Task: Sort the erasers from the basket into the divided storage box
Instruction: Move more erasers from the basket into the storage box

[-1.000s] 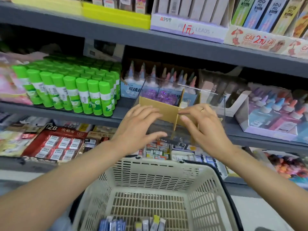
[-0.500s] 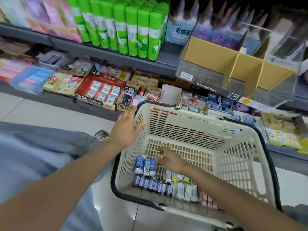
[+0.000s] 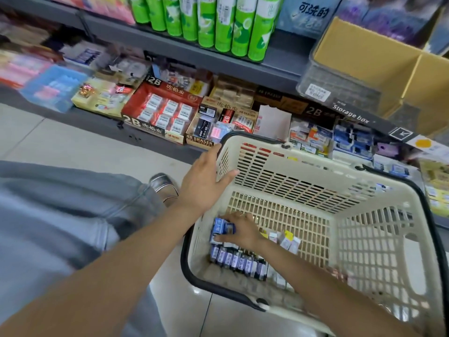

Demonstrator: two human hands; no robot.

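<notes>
The right hand reaches down into the cream basket and its grip closes around a few blue-wrapped erasers at the basket's near-left corner; how many it grasps is hard to tell, since the fingers cover part of them. More blue erasers stand in a row along the near wall, just below that hand, and a few white and yellow ones lie to the right of it on the basket floor. The left hand rests on the basket's left rim, fingers straight and released, thumb lying over the edge.

The basket sits on the tiled floor in front of the shelves. The divided storage box, clear with brown cardboard partitions, stands on the middle shelf at its right end, well apart from both hands. Green glue sticks stand on the same shelf, to the left of the box.
</notes>
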